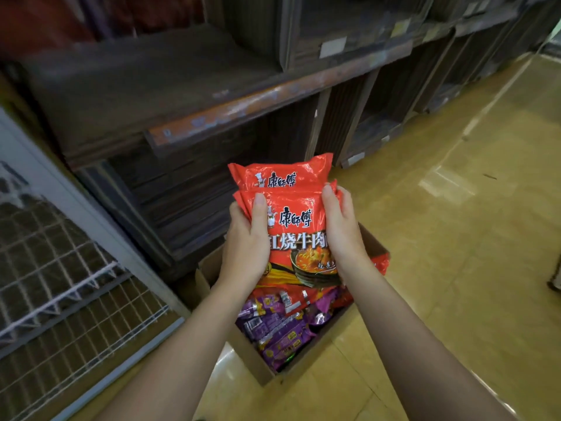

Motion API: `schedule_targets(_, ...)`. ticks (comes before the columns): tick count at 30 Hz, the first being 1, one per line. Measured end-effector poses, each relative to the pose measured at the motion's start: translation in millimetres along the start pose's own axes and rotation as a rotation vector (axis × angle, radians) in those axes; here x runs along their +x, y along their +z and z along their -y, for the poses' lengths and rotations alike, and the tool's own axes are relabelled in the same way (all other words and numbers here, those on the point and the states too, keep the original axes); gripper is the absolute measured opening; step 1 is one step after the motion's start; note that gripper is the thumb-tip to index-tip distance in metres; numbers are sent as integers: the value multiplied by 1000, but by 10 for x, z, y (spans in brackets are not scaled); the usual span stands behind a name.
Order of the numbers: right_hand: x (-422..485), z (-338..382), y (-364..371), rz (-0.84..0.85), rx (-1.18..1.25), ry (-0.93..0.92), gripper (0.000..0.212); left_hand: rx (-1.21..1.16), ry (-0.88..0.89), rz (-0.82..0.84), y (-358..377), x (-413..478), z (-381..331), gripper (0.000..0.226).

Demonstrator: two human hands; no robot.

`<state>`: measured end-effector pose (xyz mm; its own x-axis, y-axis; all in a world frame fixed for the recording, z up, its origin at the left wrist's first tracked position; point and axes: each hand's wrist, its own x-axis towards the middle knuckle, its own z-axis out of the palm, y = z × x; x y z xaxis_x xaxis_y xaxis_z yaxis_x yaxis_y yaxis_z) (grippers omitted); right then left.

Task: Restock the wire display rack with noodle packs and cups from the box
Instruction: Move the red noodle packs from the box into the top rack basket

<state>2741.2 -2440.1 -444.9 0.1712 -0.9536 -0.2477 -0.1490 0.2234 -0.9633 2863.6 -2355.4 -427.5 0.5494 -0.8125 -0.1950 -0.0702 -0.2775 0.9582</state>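
A stack of red noodle packs (293, 220) is held above the open cardboard box (258, 364) on the floor. My left hand (247, 247) grips the stack's left edge, thumb on the front. My right hand (344, 235) grips its right edge the same way. A second red pack sticks out behind the front one at the top. Inside the box lie several purple noodle packs (277, 332) and more red ones. The wire display rack (57, 287) with white grid shelves stands at the left.
Dark wooden shelving (182, 95) runs along the back, right behind the box. A glossy yellow floor (455, 238) spreads to the right. A grey frame post (100, 226) edges the wire rack.
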Motion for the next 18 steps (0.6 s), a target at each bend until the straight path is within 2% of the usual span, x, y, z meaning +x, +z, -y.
schedule_targets(7, -671, 1727, -62, 39, -4, -75, 41, -28, 14, -74, -584, -581, -1696, 31)
schedule_targets(15, -1661, 3421, 286, 211, 0, -208, 44, -99, 101, -228, -1612, -1428, -3109, 48)
schedule_targets(18, -2064, 3882, 646, 309, 23, -257, 39, -93, 105, -333, -2146, -1729, -3458, 33)
